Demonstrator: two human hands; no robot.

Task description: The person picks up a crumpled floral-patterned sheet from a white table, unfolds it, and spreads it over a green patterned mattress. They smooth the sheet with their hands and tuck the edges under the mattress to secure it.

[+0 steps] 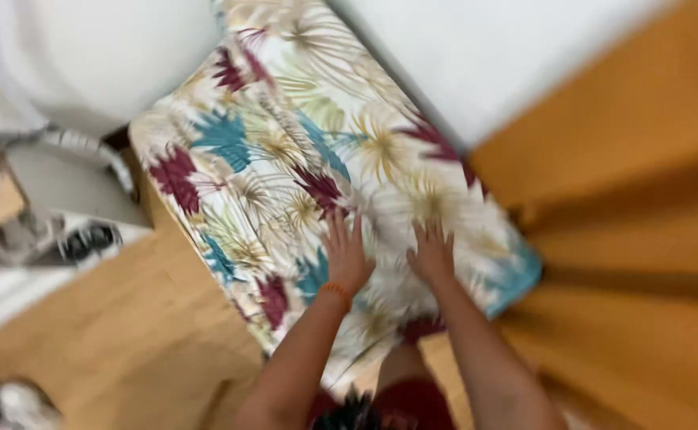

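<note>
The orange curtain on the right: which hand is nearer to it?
Right. The right hand lies flat on the floral cloth, closer to the orange curtain; the left hand rests beside it, farther away.

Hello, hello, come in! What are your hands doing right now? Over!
Left hand and right hand both flat, fingers spread, pressing on the leaf-print cloth. Cloth lies over the wooden floor. Orange fabric alongside; nothing blocking. Picture blurred.

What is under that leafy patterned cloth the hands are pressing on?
Both hands, left and right, lie flat on the floral cloth. It drapes over something raised above the wooden floor, but the cloth covers it fully, so what lies beneath cannot be seen.
</note>
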